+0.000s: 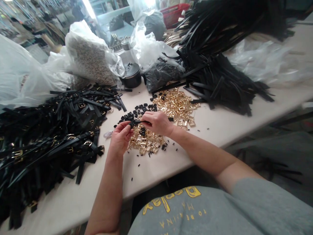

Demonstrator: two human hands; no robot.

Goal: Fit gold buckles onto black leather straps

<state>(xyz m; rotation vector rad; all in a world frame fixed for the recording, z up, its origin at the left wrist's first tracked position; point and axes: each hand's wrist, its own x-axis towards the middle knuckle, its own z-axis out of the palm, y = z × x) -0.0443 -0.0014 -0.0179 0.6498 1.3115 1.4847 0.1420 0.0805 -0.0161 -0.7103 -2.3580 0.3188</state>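
Note:
Between my two hands a short black strap [137,122] is stretched above the table. My left hand [121,137] pinches its left end, where a small black loop seems to sit; the detail is too small to make out. My right hand [156,122] is closed round the strap further along, and a dark end sticks out past its far side. Beneath and in front of my hands lie gold buckles [149,143]. More gold buckles [176,104] are heaped beyond my right hand. Small black loops [133,114] lie scattered just beyond my left hand.
Finished-looking black straps with gold buckles [75,137] pile up on the left. Loose black straps [217,81] are heaped at the back right. A black lidded pot [131,75] stands at the back among filled plastic bags [88,52]. The table's front edge [156,186] runs close to my body.

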